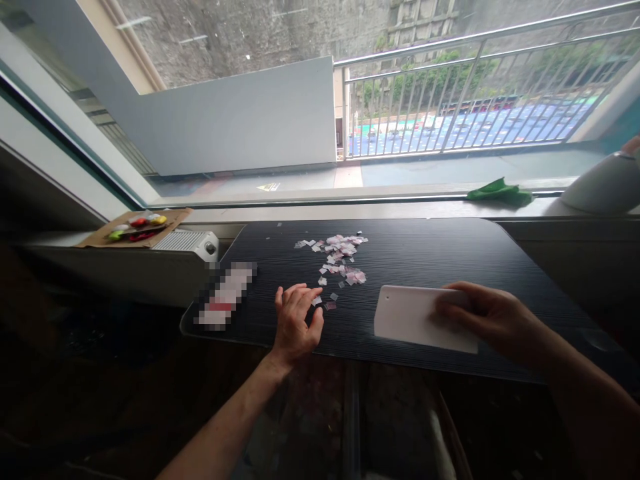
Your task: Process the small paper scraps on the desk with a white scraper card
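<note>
Small pale paper pieces (341,247) lie in a loose pile on the dark wood-grain table (425,250), some scattered toward me. My left hand (296,323) hovers or rests palm down at the near side of the pile, fingers apart, with one paper piece (317,301) right at its fingertips. Whether it touches that piece I cannot tell. To the right, my right hand (493,317) grips a flat white rectangular plate (407,313) with rounded corners and a small hole in one corner. The plate is held low over the table, tilted slightly, its right part covered by my fingers.
A blurred-out pale item (227,297) lies at the table's left end. Left of the table are a white radiator (185,241) and cardboard (97,235) with colourful items. On the windowsill (400,208) lie a green cloth-like piece (501,193) and a white rounded object (605,183).
</note>
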Motion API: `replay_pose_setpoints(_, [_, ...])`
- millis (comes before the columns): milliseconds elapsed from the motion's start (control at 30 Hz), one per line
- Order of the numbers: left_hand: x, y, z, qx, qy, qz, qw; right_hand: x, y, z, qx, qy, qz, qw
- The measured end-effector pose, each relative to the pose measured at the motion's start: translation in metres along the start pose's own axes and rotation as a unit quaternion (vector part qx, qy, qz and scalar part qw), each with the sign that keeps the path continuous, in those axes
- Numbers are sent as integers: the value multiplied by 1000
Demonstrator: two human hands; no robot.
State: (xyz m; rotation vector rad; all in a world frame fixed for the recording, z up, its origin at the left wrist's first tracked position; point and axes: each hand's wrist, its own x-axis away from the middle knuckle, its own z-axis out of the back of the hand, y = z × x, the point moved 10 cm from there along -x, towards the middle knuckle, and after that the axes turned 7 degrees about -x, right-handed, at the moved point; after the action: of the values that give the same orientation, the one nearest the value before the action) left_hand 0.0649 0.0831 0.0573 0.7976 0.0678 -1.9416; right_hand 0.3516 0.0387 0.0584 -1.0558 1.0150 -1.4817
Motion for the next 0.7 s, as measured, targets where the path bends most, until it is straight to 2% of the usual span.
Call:
replay_pose_setpoints(67, [-1,-11,4,7,10,33,999,-5,-7,-8,-3,29,17,999])
replay_pose_setpoints(133, [-1,-21,10,-5,21,50,999,-12,-13,-24,5,32,32,999])
replay_pose_setpoints(267, [5,-31,15,-40,28,37,998,-28,-23,-57,39,33,67,996])
replay_pose_setpoints(400, [10,-32,14,-46,31,33,998,-43,-29,-80,56,33,81,995])
replay_pose_setpoints(600, [10,-31,16,-35,46,43,997,-51,-32,-97,95,-25,79,992])
replay_pose_setpoints(700, [10,-32,17,-28,51,47,997,-54,-31,-91,89,-12,72,993])
